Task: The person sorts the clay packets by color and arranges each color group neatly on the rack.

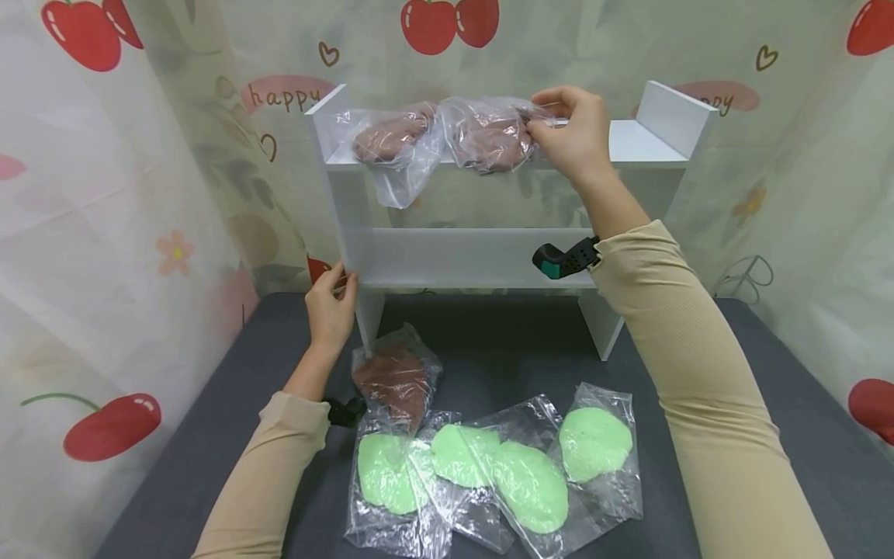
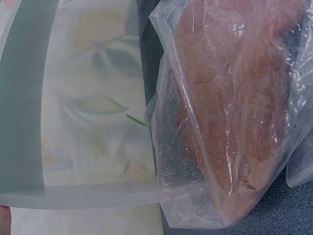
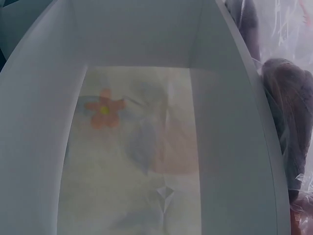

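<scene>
On the top board of a white shelf [image 1: 482, 256] lie two clear plastic bags, each with a brown dough-like lump. My right hand [image 1: 576, 136] pinches the right edge of the right bag [image 1: 492, 140]; the left bag [image 1: 394, 144] hangs partly over the board's front. Lower down, my left hand [image 1: 331, 307] holds the edge of the shelf's left side panel between thumb and fingers. Below it on the table is another bagged brown lump [image 1: 394, 380], large in the left wrist view. In the right wrist view, the bagged lump [image 3: 291, 112] shows at the right edge.
Several clear bags with flat light-green lumps [image 1: 531, 485] overlap on the dark table [image 1: 202, 458] in front of the shelf. A patterned curtain [image 1: 168, 233] surrounds the table on the back and sides. A thin cable [image 1: 754, 272] lies at the back right.
</scene>
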Tool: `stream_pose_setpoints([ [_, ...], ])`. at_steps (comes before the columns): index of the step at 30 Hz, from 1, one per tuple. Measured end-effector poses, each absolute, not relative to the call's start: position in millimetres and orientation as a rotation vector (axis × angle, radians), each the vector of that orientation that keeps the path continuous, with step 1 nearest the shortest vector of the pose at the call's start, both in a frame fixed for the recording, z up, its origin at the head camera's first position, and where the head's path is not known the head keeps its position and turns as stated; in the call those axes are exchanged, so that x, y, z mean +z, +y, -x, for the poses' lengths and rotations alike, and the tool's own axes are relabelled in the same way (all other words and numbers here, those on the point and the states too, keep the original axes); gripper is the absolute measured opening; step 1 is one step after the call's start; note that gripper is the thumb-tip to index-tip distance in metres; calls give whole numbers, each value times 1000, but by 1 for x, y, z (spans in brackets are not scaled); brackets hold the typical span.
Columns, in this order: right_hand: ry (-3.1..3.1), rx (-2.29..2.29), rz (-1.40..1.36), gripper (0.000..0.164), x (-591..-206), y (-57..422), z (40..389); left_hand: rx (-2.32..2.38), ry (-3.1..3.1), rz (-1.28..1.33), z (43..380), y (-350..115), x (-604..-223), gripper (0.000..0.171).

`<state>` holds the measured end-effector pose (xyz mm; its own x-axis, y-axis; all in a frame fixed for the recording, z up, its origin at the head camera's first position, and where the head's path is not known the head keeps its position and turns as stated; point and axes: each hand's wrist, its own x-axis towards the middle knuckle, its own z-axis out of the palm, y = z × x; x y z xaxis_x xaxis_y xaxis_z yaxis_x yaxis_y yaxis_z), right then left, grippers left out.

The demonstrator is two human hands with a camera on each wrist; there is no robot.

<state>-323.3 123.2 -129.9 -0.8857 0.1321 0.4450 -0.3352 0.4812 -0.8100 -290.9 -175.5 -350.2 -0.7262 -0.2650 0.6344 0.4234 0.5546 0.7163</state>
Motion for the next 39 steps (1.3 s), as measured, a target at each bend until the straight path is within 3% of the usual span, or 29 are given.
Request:
stream_pose_setpoints([
  [18,-2387,1286,-208,38,-132,133,311,-1211,-2055,125,292,-175,-351,34],
  [39,-2124,1385,-440,23,-161,161,275,-1213,-2051,139,291,-175,-351,34],
])
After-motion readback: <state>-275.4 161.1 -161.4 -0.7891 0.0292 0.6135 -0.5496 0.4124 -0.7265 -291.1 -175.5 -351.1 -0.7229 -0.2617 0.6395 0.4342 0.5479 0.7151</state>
